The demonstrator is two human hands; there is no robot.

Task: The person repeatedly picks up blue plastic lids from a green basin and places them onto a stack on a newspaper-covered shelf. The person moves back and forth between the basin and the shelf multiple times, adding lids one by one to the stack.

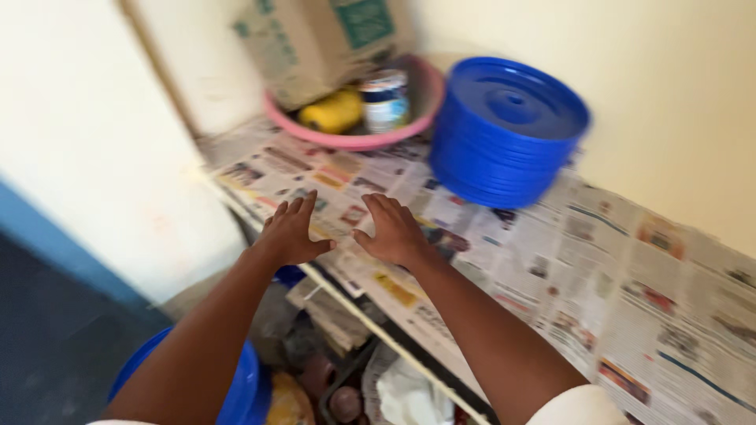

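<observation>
1. Below the table edge sit a blue bucket [240,389] and blurred clutter, too smeared to name.
2. The left hand [293,230] and right hand [391,230] are spread flat and empty, fingers wide, thumbs nearly meeting, over the newspaper [551,275] that covers the table [378,334].
3. Beyond the hands, near the wall, stands a blue lidded tub [504,130].
4. Beside it a pink basin [370,140] holds a cardboard box [315,43], a white tin [385,101] and something yellow [331,114].

One cardboard box [319,43], tan with a green printed panel, stands at top centre of the frame, partly in a pink basin [354,140]. Beside it sits a small round tub [385,100], white label with blue band.
</observation>
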